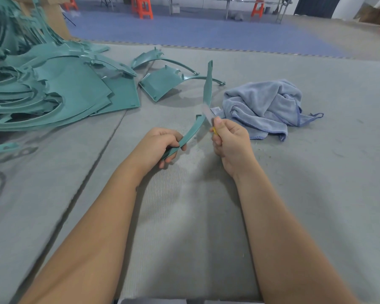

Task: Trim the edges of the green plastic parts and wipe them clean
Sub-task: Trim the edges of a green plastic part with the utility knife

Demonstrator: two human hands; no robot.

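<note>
Left hand point(165, 145) curled round the lower end of a curved green strip point(207, 88); strip arcs up and away from me over the middle of the mat point(316, 194), top end free in the air; right hand point(228, 139) clamped on a small knife point(206, 114), yellow handle just showing between the fingers, blade blurred against the strip's right edge about midway up; looks like I'm mid-trim on that edge, my read only.

Handling: strip is thin and long, probably light and springy; held at one end only, so I'd expect the free end to whip under blade pressure; better to grip nearer the cut, fingers clear of the blade side; glossy finish, could slip, so a wrapped grip beats a pinch.

Rest of the parts: big green pile point(53, 88) at the mat's far-left; two more curved green panels point(162, 82) lying just right of the pile, behind the strip; can't tell which are trimmed.

Blue cloth point(263, 106) bunched on the mat right of the strip, near my knife hand, for the wipe; not yet in use.

Small shavings scattered on the mat below the cloth; orange stools point(144, 7) far back.
</note>
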